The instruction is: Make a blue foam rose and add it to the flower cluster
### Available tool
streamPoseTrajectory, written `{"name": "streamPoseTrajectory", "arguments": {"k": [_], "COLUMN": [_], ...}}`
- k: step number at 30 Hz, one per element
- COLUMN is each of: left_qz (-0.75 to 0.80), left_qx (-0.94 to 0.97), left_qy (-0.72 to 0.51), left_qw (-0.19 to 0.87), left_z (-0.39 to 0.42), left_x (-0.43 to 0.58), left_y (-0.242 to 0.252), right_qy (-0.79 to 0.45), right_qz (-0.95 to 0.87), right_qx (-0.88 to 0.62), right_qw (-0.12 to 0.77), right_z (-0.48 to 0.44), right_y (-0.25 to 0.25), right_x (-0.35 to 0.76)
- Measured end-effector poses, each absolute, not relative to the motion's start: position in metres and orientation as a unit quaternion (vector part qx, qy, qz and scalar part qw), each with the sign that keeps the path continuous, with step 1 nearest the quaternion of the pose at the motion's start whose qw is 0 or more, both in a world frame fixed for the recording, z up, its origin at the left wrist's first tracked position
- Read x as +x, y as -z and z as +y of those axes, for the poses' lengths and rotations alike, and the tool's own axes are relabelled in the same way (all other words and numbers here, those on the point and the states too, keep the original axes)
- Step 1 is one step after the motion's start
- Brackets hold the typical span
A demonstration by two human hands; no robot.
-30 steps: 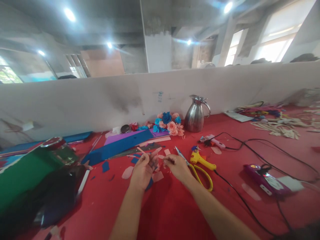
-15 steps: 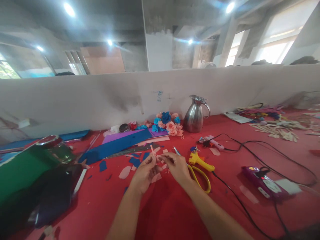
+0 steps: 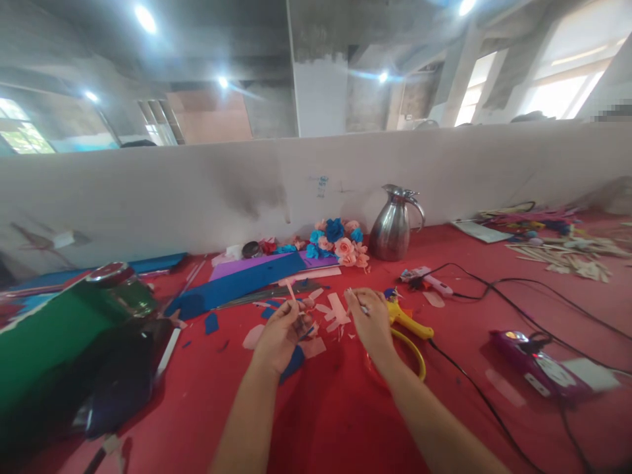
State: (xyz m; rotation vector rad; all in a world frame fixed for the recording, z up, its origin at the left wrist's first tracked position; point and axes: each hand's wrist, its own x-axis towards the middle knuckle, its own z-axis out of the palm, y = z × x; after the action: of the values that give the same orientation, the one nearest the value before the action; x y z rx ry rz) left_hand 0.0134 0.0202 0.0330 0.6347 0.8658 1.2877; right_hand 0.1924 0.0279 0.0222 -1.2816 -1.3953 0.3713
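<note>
My left hand (image 3: 280, 334) is closed in a pinch on a thin pink paper strip (image 3: 290, 288), which sticks up past the fingertips. To the right, my right hand (image 3: 371, 324) has its fingers bent together; whatever is in them is too small to make out. It hangs over a pair of scissors, partly covering them, with the yellow scissors handle (image 3: 419, 361) showing beside the wrist. Pink paper pieces (image 3: 338, 308) lie on the table between the hands. A yellow glue gun (image 3: 411, 322) rests just right of my right hand.
Behind the hands are pink and blue paper flowers (image 3: 344, 249), a metal jug (image 3: 394, 227) and a blue paper sheet (image 3: 237, 284). A purple power strip (image 3: 530, 368) and cords lie at right. Green sheet material (image 3: 59, 329) and a glass jar (image 3: 118, 289) stand at left.
My right hand has drawn away from the left to the right, over the scissors. My left hand still holds the pink strip. The view has shifted slightly.
</note>
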Motion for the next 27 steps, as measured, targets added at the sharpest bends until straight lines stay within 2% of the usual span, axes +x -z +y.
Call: {"name": "streamPoseTrajectory", "arguments": {"k": [3, 5, 7, 10, 13, 16, 20, 27], "left_qz": [0.351, 0.321, 0.303, 0.312, 0.345, 0.384, 0.388, 0.378], "left_qx": [0.3, 0.346, 0.384, 0.397, 0.367, 0.314, 0.295, 0.286], "left_qy": [-0.544, -0.497, -0.443, -0.426, -0.503, -0.595, -0.63, -0.611], "left_qw": [0.7, 0.728, 0.751, 0.75, 0.702, 0.632, 0.605, 0.634], "left_z": [0.015, 0.01, 0.006, 0.005, 0.013, 0.023, 0.028, 0.022], "left_x": [0.018, 0.021, 0.023, 0.023, 0.017, 0.009, 0.009, 0.026], "left_y": [-0.035, -0.036, -0.036, -0.035, -0.03, -0.025, -0.021, -0.021], "right_qy": [-0.244, -0.34, -0.382, -0.341, -0.269, -0.2, -0.156, -0.222], "right_qz": [-0.604, -0.615, -0.637, -0.642, -0.593, -0.576, -0.645, -0.684], "right_qx": [-0.488, -0.445, -0.431, -0.466, -0.52, -0.56, -0.507, -0.46], "right_qw": [0.581, 0.555, 0.513, 0.504, 0.553, 0.561, 0.55, 0.521], "right_z": [0.026, 0.024, 0.022, 0.021, 0.023, 0.024, 0.021, 0.013], "right_y": [-0.021, -0.019, -0.017, -0.018, -0.018, -0.018, -0.022, -0.023], "right_x": [0.183, 0.177, 0.175, 0.18, 0.189, 0.193, 0.187, 0.168]}}
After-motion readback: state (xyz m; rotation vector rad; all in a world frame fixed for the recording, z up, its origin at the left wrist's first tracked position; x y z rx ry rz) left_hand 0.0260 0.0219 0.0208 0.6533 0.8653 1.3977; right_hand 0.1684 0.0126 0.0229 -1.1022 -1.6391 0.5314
